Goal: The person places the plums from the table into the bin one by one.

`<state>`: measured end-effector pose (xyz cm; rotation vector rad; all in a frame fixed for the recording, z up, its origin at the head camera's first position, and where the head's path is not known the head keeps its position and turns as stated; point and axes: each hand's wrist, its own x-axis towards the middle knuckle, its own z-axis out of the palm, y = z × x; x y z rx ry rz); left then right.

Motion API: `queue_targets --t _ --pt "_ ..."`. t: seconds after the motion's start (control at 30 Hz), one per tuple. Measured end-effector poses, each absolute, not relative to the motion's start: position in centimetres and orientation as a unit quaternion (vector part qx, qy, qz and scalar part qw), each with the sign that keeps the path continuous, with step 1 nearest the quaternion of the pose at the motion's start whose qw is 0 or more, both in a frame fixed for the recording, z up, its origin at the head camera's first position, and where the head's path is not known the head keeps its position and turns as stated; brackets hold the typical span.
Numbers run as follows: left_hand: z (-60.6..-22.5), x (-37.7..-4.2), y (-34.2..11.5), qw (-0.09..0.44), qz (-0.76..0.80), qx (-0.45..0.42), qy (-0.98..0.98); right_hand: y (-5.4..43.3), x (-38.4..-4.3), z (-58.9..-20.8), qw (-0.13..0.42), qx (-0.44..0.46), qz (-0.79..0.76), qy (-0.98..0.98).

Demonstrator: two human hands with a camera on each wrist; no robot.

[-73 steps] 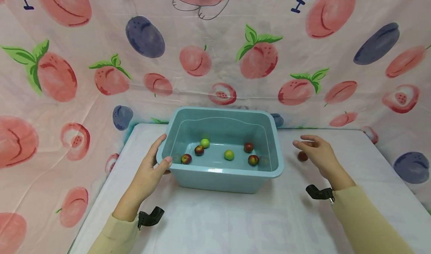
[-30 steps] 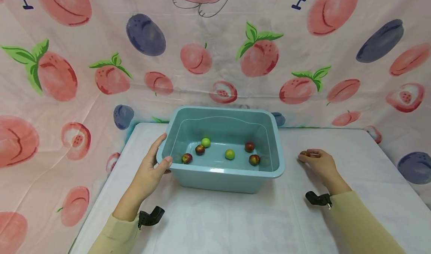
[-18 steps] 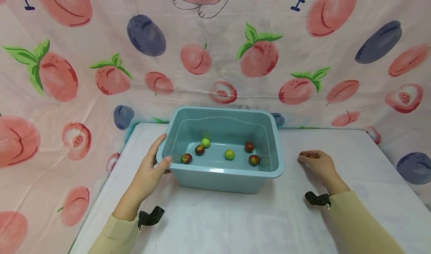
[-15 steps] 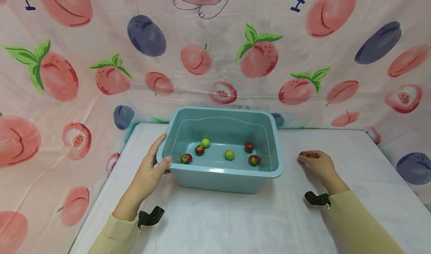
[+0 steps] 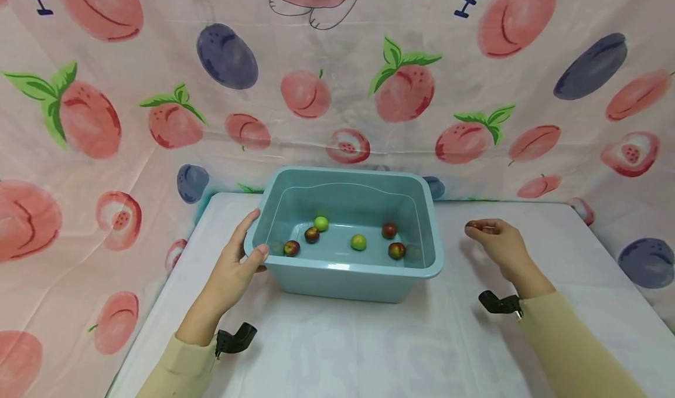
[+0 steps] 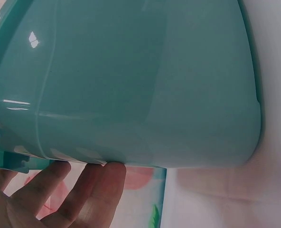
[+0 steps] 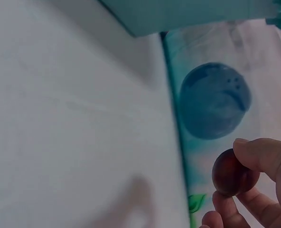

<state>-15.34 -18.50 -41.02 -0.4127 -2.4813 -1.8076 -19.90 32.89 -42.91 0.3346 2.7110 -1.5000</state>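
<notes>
A light blue plastic tub point(image 5: 337, 281) stands on the table. My left hand point(image 5: 232, 272) grips its left end, thumb on the rim at the near corner; in the left wrist view the fingers point(image 6: 109, 185) lie against the outer wall. Inside the tub lie several small round fruits, among them a green one point(image 5: 358, 242) and a red-brown one point(image 5: 389, 230). To the right of the tub, my right hand point(image 5: 503, 245) pinches a small, smooth dark red fruit point(image 7: 230, 173) between thumb and fingertips. In the head view, the fingers mostly hide that fruit.
A white cloth point(image 5: 337, 351) covers the table. Behind it hangs a fruit-printed curtain point(image 5: 348, 46) that reaches the table's back edge. A black wrist mount point(image 5: 235, 339) sits on the left wrist and another black mount point(image 5: 498, 302) on the right.
My right hand, earlier hovering over the dark red fruit on the table, came down, pinched it and has now lifted it slightly. The left hand and tub stay put.
</notes>
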Motion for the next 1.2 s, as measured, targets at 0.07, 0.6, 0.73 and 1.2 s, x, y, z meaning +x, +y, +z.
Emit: queue_targets --t 0.07,0.6,0.73,1.2 --pt "-41.0 -15.4 -18.5 0.022 -0.584 -0.134 -0.800 32.6 -19.9 -42.2 0.007 0.097 -0.482 0.871" --pt "-40.9 -15.4 -18.5 0.020 -0.585 -0.132 -0.800 29.5 -19.7 -36.3 -0.016 0.045 -0.462 0.886" --pt "-40.8 -15.4 -18.4 0.019 -0.585 -0.131 -0.800 28.8 -19.7 -35.2 -0.027 0.036 -0.459 0.887" --pt "-41.0 -15.4 -18.6 0.016 -0.585 -0.132 -0.800 25.8 -19.6 -32.3 -0.038 -0.009 -0.465 0.884"
